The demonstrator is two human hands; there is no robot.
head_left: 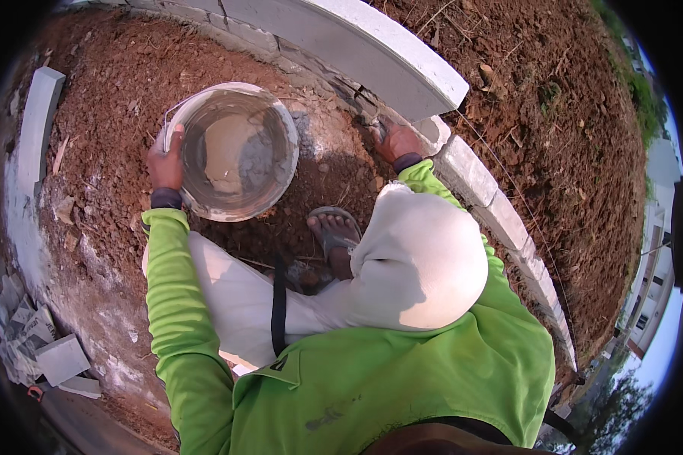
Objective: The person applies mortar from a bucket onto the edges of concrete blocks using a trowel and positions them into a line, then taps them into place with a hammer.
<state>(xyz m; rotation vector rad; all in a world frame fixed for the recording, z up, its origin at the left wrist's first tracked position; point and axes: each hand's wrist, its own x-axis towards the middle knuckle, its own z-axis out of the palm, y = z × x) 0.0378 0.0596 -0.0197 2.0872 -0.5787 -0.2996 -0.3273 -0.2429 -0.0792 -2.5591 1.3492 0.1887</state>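
Note:
A pale plastic bucket (273, 159) with grey, muddy mix (228, 144) inside stands on the soil at my left. My left hand (166, 159) grips the bucket at its left rim, by the wire handle. My right hand (395, 141) is closed on something small and greyish at the foot of the block wall (497, 212); what it holds is hard to make out. Just beyond that hand lies a long white block (387, 45) along the top of the course, with a taut string (508, 174) running beside it. My sandalled foot (334, 235) is between bucket and wall.
A loose long grey block (40, 129) lies at far left, with broken block pieces and scraps (61, 356) below it. Red soil (546, 91) extends behind the wall, edged by grass (645, 106). A white building (653, 258) shows at far right.

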